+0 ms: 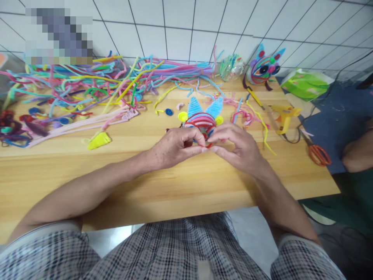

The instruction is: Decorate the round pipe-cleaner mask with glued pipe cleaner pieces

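My left hand (182, 144) and my right hand (237, 147) meet in front of me above the table, thumbs and forefingers pinched. Between their fingertips is a short red pipe cleaner (209, 145), much of it hidden by the fingers. Just beyond the hands sits a pipe-cleaner animal head (201, 120) with a red and pink striped front. It has two pointed blue ears (196, 107) and yellow coils at its sides. My fingers cover its lower part, so I cannot tell whether the red piece is joined to it.
Piles of coloured pipe cleaners (96, 77) spread across the back left. A finished-looking animal head (264, 69), a green packet (305, 84), a yellow glue gun (284, 116) and orange-handled scissors (319, 154) lie at the right. Another person's arm (359, 153) shows at the right edge.
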A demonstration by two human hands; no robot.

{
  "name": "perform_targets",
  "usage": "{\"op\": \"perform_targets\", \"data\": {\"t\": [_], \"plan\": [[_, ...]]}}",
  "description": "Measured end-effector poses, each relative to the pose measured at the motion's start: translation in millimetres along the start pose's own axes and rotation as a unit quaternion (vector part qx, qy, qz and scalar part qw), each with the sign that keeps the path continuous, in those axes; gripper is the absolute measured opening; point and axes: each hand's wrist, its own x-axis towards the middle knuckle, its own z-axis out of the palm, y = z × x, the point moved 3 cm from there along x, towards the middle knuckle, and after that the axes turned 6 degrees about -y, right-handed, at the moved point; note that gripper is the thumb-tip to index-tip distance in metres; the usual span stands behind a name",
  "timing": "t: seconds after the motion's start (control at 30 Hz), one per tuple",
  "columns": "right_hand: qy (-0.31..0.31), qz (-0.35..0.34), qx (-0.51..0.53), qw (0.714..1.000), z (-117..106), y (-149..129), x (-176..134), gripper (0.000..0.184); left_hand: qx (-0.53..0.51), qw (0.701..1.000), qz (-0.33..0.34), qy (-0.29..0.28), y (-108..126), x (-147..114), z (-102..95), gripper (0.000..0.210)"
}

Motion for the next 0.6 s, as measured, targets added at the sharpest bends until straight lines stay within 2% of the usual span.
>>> {"op": "perform_targets", "data": {"t": [0.1, 0.17, 0.23, 0.33, 0.4, 0.5, 0.6], "plan": [[-0.015, 0.013, -0.001, 1.000, -1, -2, 0, 0.007, 0.016, 1.000, -0.001, -0.006, -2, 0, 1.4, 0.023], [-0.010, 0.029, -0.006, 1.000, -2, -1, 2, 0.009, 0.037, 0.999, 0.013, 0.018, -4, -1, 2.0, 0.023], [0.012, 0.055, -0.020, 0.998, -5, 4, 4, 0.009, 0.075, 0.993, 0.032, 0.086, -8, -4, 0.1, 0.030], [0.048, 0.084, -0.055, 0.994, -8, 12, 10, 0.010, 0.150, 0.965, 0.036, 0.213, -17, -8, -6.3, 0.033], [0.054, 0.085, -0.079, 0.992, -7, 18, 13, 0.011, 0.191, 0.948, 0.027, 0.252, -24, -9, -9.6, 0.026], [0.045, 0.066, -0.111, 0.991, -1, 23, 16, 0.013, 0.227, 0.943, 0.026, 0.244, -33, -7, -9.7, 0.018], [0.047, 0.052, -0.140, 0.988, 3, 25, 15, 0.017, 0.234, 0.943, 0.063, 0.229, -36, -8, -3.8, 0.009]]}}
